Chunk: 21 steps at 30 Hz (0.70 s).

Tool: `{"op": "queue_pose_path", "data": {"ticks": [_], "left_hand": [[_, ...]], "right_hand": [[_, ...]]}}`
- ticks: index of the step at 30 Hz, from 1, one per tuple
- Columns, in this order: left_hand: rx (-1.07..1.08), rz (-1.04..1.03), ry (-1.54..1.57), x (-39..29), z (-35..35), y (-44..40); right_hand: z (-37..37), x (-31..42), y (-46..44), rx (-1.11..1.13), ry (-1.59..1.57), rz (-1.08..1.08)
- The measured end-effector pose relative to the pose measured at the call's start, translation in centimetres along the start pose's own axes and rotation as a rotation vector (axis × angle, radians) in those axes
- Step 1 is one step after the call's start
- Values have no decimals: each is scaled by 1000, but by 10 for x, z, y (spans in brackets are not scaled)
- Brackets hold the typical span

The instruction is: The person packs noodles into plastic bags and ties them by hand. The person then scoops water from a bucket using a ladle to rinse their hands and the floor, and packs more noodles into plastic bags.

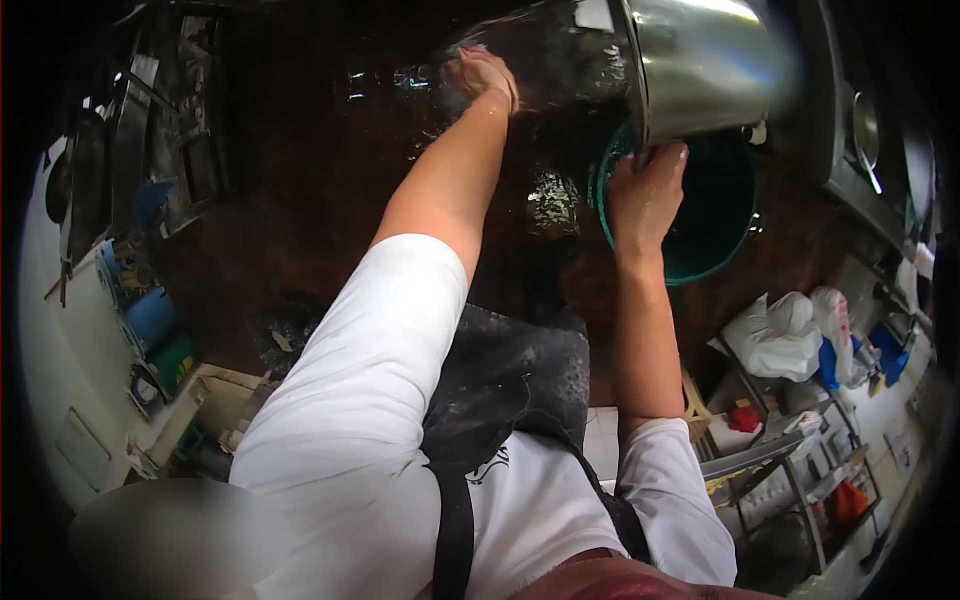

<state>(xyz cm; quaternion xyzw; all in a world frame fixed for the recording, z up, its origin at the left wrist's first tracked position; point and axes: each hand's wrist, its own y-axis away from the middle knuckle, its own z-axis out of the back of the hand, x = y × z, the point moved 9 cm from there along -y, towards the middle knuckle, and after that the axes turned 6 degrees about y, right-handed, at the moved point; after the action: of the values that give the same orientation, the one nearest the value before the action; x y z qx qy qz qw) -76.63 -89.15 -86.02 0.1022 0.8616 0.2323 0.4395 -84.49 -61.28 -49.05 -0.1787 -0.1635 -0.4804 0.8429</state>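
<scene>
A large metal pot [705,65] lies tilted at the upper right, its rim facing left. My right hand [648,195] is closed on the lower edge of that pot. Beneath it stands a dark green bucket [735,215], partly covered by the pot and my right hand. My left hand [483,78] reaches out to the left of the pot, its wrist bent and fingers loosely extended, with nothing visible in them. Beside this hand, a dark shiny blur [560,65] reaches toward the pot's rim; I cannot tell whether it is water.
The dark brown floor [300,200] has wet, bright reflections. A shelf rack [790,440] with white plastic bags [775,335] stands at the right. Metal equipment [190,130] lines the left, and a steel counter edge [840,170] borders the upper right.
</scene>
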Motion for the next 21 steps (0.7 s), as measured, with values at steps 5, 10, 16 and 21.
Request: {"op": "queue_pose_path", "data": {"ticks": [5, 10, 16, 21], "left_hand": [[37, -277, -929, -24, -2, 11], [475, -159, -1324, 5, -11, 179], [396, -263, -1224, 68, 50, 298], [301, -423, -1229, 56, 43, 306]], "right_hand": [[-7, -74, 8, 165, 78, -58], [-59, -234, 56, 526, 308, -125], [-165, -377, 49, 777, 466, -162], [-238, -394, 53, 974, 467, -101]]}}
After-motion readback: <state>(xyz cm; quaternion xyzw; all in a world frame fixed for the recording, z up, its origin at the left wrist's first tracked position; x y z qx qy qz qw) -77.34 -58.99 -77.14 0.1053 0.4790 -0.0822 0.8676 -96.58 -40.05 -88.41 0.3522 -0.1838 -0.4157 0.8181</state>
